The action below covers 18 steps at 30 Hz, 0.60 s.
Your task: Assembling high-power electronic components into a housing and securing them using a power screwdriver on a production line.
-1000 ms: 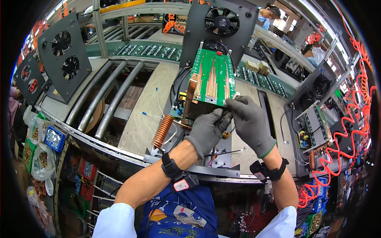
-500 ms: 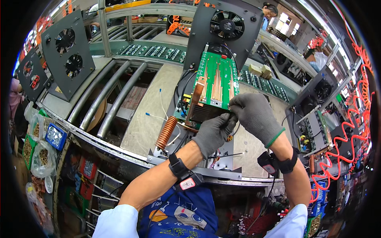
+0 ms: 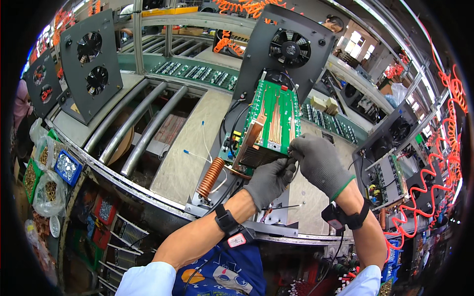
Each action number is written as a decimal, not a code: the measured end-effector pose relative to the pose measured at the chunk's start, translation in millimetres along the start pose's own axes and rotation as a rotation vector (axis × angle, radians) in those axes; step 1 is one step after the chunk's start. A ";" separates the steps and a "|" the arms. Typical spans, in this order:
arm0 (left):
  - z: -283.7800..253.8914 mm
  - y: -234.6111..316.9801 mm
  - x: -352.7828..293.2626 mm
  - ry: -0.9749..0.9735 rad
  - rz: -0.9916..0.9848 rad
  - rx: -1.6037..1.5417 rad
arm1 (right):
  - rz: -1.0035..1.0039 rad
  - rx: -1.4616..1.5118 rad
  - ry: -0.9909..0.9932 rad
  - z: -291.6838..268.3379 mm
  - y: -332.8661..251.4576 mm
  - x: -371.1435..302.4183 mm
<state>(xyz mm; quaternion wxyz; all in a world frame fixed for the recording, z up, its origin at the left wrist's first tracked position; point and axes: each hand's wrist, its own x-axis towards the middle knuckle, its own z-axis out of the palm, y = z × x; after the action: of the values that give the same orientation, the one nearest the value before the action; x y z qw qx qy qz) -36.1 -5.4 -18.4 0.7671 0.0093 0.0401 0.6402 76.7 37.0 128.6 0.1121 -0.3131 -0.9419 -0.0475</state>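
A green circuit board [image 3: 280,116] with copper-coloured tracks stands on a dark finned block, in front of an upright grey panel [image 3: 256,47] with a black fan. At the board's near right corner my gloved hands meet. My left hand [image 3: 269,181] is closed in a pinch just below the corner; my right hand [image 3: 320,160] is closed beside it, fingertips at the board's edge. What they pinch is hidden between the fingers; a thin dark wire runs close by. Left of the board are an upright copper bar [image 3: 253,134], a copper coil [image 3: 211,177] and loose white wires with blue ends.
Metal rollers [image 3: 154,129] lie to the left, with other fan panels [image 3: 94,64] beyond. Blue bin [image 3: 68,166] and bags of small parts hang at the lower left. Red coiled hoses [image 3: 422,182] dangle on the right near another unit [image 3: 387,172]. A person stands far back.
The whole view has shifted slightly, so the bench appears lower and farther right. Both hands stay closed at the same board corner, with small finger movements.
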 end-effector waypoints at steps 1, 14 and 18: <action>1.2 0.0 -1.1 0.003 -0.004 0.000 | -0.003 -0.040 -0.004 -0.9 -0.7 0.5; -3.7 -0.9 1.2 -0.020 0.000 0.016 | 0.083 -0.166 0.020 -5.8 -17.8 -0.6; -7.5 -0.7 4.6 -0.030 0.031 0.014 | 0.210 -0.187 -0.084 -1.4 -17.0 1.3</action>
<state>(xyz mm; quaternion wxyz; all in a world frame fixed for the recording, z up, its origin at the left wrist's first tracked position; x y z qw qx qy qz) -35.2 -1.3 -26.2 0.7575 0.0252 0.0330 0.6516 65.7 23.9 129.9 0.0472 -0.4206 -0.8993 -0.1099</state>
